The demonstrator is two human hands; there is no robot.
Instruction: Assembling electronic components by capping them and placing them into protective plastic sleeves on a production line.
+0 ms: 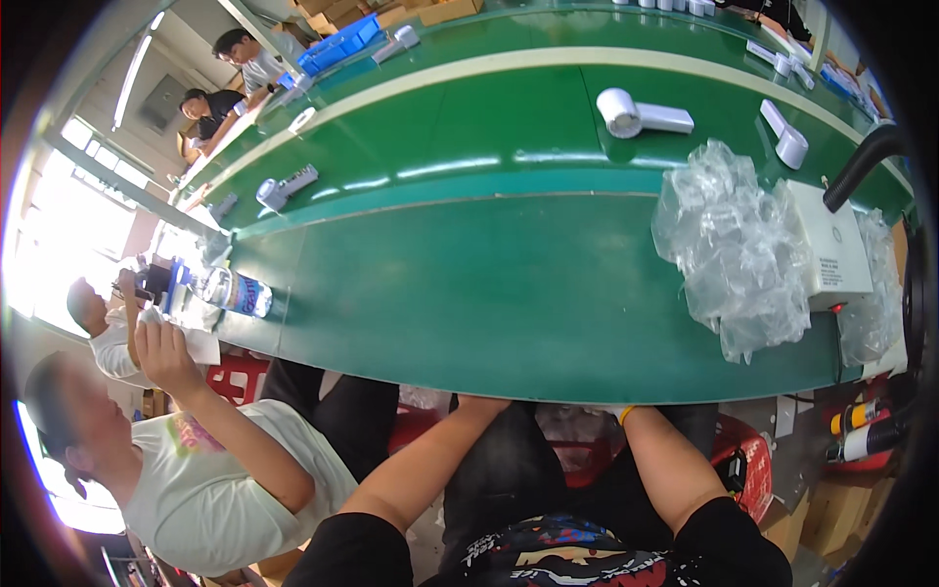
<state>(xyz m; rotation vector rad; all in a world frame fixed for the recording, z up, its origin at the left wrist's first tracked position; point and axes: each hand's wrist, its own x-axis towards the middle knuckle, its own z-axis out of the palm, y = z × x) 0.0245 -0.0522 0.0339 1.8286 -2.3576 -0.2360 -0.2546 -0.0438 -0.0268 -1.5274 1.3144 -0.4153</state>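
Note:
Both my forearms reach forward to the near edge of the green worktable (469, 293). Of my left hand (482, 403) only the back part shows at the edge, over my dark trousers; its fingers are hidden under the tabletop. My right hand is out of sight beneath the same edge, and just its wrist with a yellow band (626, 415) shows. Whether either hand holds anything cannot be seen. Nearest on the tabletop to the right lies a heap of crumpled clear plastic bags (729, 254), against a white box-shaped device (827, 245) with a lit red switch.
A water bottle (238, 292) lies at the table's left end, near a seated co-worker (225, 460) with a raised hand. Beyond runs a green conveyor belt (469, 117) carrying white handled parts (636, 115) and a grey one (286, 186). A black flexible hose (866, 166) arches at right.

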